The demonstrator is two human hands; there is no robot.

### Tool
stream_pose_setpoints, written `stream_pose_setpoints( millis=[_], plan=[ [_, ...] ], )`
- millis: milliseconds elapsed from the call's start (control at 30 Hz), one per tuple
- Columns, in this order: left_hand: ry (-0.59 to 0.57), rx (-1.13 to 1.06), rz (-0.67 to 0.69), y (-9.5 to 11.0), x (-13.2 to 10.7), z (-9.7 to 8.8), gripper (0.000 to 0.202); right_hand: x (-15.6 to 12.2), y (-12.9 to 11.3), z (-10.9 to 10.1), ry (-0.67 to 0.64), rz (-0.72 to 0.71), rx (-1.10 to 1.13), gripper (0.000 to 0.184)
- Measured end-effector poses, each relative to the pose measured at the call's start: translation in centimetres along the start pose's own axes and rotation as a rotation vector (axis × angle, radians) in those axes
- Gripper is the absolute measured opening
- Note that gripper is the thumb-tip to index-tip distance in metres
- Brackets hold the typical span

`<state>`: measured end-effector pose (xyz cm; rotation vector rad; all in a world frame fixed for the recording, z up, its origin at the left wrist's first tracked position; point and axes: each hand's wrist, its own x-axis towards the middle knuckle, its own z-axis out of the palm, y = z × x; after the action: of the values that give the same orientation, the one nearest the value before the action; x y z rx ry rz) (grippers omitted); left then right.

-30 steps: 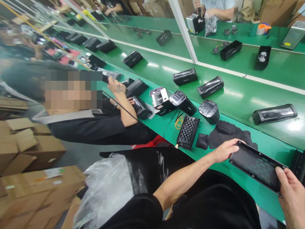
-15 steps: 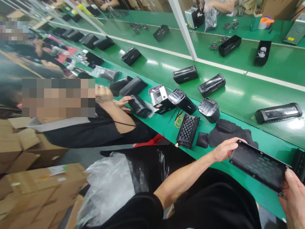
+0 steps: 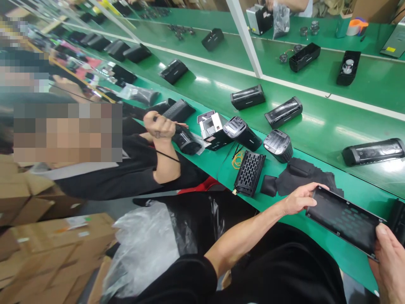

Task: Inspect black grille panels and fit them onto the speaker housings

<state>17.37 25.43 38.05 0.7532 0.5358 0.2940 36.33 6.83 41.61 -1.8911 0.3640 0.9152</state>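
Between my two hands is a black speaker grille panel (image 3: 344, 221), tilted, its slotted holes showing green through a dark mesh. My left hand (image 3: 302, 198) pinches its left end, thumb on the near face. At the opposite end my right hand (image 3: 390, 253) grips the corner, thumb on top; part of this hand is cut off by the frame. Just beyond the panel lies a pile of black cloth pieces (image 3: 306, 179), with a small black square piece (image 3: 268, 185) beside it. Another slotted black grille (image 3: 249, 173) rests on the green bench to the left.
Black speaker housings (image 3: 243, 133) stand along the bench near a white-and-black box (image 3: 215, 128). More speakers (image 3: 283, 112) sit on the green conveyor (image 3: 202, 95). A co-worker's raised hand (image 3: 160, 124) is at left, close to a speaker. Cartons (image 3: 57, 249) and a plastic bag (image 3: 145, 249) are lower left.
The co-worker's raised hand has moved right, toward the speaker on the bench. Speakers on the near conveyor have shifted slightly right. My hands hold the grille panel almost unchanged.
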Motion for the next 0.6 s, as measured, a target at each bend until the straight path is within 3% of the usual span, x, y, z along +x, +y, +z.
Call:
stream_pose_setpoints(
  millis=[233,600],
  plan=[
    [-0.003,0.001,0.019,0.4,-0.1,0.1,0.068,-0.8,-0.9,0.8,0.005,-0.054,-0.019,0.061],
    [-0.006,-0.005,0.012,0.3,0.0,-0.1,0.073,0.3,-0.5,0.6,0.004,-0.057,-0.034,0.067]
  ],
)
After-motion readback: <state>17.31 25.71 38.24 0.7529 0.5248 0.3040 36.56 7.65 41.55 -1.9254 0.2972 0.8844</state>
